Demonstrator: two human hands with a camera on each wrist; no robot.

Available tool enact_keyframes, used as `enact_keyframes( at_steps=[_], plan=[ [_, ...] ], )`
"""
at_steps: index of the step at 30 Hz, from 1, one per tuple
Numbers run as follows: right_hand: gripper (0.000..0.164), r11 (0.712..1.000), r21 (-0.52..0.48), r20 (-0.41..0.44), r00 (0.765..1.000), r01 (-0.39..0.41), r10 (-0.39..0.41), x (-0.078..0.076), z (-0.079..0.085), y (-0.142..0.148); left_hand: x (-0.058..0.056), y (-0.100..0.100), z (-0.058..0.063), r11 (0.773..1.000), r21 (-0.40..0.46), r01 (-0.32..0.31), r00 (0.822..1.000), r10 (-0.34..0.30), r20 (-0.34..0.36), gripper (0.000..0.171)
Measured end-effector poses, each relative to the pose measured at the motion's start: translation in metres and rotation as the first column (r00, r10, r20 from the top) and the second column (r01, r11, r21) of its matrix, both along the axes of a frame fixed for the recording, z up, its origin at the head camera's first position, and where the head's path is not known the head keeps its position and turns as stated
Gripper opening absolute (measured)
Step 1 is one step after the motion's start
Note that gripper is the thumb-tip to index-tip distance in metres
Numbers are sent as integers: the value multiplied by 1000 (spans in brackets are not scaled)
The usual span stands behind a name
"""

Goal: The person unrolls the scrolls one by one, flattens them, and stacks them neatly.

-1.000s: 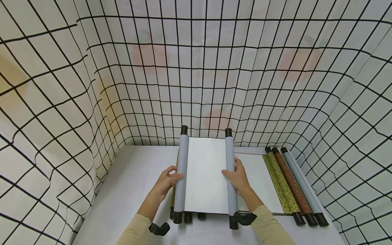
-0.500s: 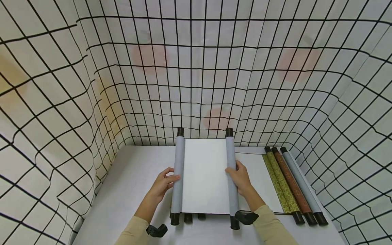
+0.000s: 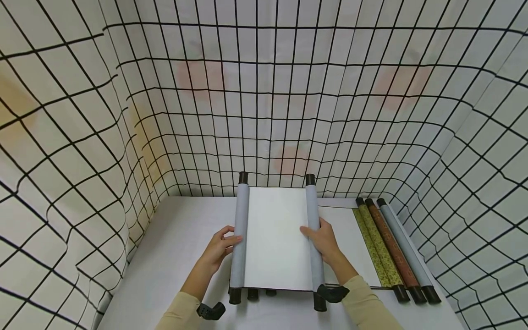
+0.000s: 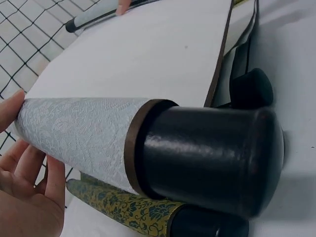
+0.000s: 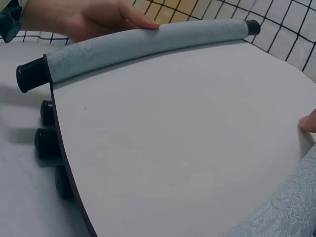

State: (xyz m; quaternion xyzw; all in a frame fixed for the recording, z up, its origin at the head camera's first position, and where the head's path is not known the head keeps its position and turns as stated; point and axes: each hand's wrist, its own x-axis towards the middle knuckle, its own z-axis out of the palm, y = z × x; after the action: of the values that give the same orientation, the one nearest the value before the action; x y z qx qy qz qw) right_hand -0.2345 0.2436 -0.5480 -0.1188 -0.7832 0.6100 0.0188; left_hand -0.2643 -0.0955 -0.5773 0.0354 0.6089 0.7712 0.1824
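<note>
A hanging scroll with grey-blue brocade lies partly unrolled between my hands, its white paper stretched between two rolls with black end knobs. My left hand grips the left roll, thumb on top and fingers beneath, as the left wrist view shows. On the other side, my right hand holds the right roll, its thumb reaching onto the white paper. Below the left roll, a yellow-green floral scroll shows in the left wrist view. Black knobs of rolls underneath poke out at the near edge.
Along the table's right side lie a yellow-green roll with white paper running from it, a brown roll and a grey roll. White walls with a black grid enclose the white table.
The left roll has shifted left with my left hand, and the right roll has turned and edged slightly right. The strip of white paper between them is wider.
</note>
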Motion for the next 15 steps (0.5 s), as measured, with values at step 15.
enact_keyframes(
  at_steps=[15],
  plan=[
    [59, 998, -36, -20, 999, 48, -49, -4, -4, 10, -1, -14, -3, 1000, -21, -21, 1000, 21, -3, 25]
  ],
)
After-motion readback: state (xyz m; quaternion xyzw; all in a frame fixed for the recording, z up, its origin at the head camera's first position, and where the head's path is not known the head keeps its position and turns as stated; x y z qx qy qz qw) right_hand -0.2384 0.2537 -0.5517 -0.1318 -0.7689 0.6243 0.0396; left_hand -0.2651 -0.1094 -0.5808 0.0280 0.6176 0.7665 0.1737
